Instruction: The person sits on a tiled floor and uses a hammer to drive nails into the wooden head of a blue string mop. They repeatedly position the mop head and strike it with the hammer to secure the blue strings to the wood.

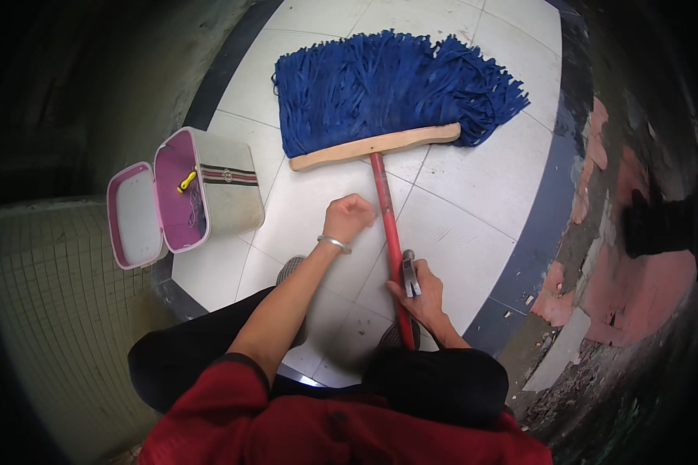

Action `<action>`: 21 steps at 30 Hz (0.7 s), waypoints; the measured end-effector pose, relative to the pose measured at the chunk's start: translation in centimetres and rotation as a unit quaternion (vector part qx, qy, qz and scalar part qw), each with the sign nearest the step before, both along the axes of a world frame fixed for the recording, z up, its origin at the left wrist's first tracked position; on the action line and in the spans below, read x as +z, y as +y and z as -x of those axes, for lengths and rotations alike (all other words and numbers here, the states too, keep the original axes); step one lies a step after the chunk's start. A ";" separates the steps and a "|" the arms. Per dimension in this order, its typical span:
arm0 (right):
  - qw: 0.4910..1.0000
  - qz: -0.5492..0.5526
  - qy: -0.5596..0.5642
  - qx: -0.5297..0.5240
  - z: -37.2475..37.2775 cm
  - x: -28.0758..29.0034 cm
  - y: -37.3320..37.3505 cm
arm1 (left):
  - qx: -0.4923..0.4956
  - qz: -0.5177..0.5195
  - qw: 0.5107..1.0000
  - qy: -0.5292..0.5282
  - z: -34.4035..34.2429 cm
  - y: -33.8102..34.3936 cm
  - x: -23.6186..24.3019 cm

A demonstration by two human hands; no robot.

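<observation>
left hand (349, 218) curled, contents unclear; right hand (426, 296) grips a partly hidden hammer (409, 271).

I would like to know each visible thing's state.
Lidded box: open
Yellow tool: inside the box
Mop strands: spread over the floor
Mop handle: meeting the wooden head
Hammer: held in the right hand
Right hand: closed on hammer
Left hand: curled; contents unclear
Bracelet: worn

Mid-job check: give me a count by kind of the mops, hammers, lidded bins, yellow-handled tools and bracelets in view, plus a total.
Mop: 1
Hammer, in the right hand: 1
Lidded bin, lid open: 1
Yellow-handled tool, inside the bin: 1
Silver bracelet: 1
Total: 5
</observation>
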State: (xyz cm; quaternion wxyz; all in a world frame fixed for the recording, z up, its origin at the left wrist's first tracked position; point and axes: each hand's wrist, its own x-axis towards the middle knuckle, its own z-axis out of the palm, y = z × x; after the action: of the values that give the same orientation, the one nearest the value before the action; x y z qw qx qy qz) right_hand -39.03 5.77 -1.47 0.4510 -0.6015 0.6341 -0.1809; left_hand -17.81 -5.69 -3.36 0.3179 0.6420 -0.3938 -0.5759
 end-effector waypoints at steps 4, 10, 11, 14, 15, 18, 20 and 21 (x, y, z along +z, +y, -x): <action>0.996 -0.059 0.006 0.064 0.1 -0.8 -0.9 | -0.145 0.123 0.961 -0.199 -1.2 1.2 0.6; 0.993 -0.071 0.010 0.093 3.0 -0.6 0.2 | 0.099 0.023 0.988 0.118 -3.3 -2.0 2.7; 0.992 -0.084 0.014 0.095 3.6 -0.5 0.6 | 0.106 0.022 0.986 0.125 -3.2 -2.6 3.1; 0.987 0.086 0.035 0.132 5.3 -3.2 3.4 | 0.100 0.041 0.990 0.090 -3.0 -4.2 3.4; 0.985 0.108 0.045 0.127 5.4 -3.2 4.0 | 0.080 0.058 0.994 0.043 -2.8 -4.7 3.0; 0.986 0.109 0.042 0.117 6.0 -3.0 4.7 | -0.022 0.207 0.960 -0.185 -1.6 -5.0 2.2; 0.981 0.116 0.088 0.130 6.4 -4.2 5.7 | -0.109 0.302 0.890 -0.323 -1.3 -5.1 2.3; 0.970 0.132 0.145 0.141 6.7 -6.4 7.0 | -0.146 0.336 0.859 -0.358 -0.8 -5.3 2.5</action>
State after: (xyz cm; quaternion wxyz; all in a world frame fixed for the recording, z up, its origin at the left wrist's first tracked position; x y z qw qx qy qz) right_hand -45.68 12.74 -7.85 0.2913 -0.7591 0.5720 -0.1083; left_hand -17.00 -11.02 -0.89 0.2640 0.5930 -0.7393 -0.1791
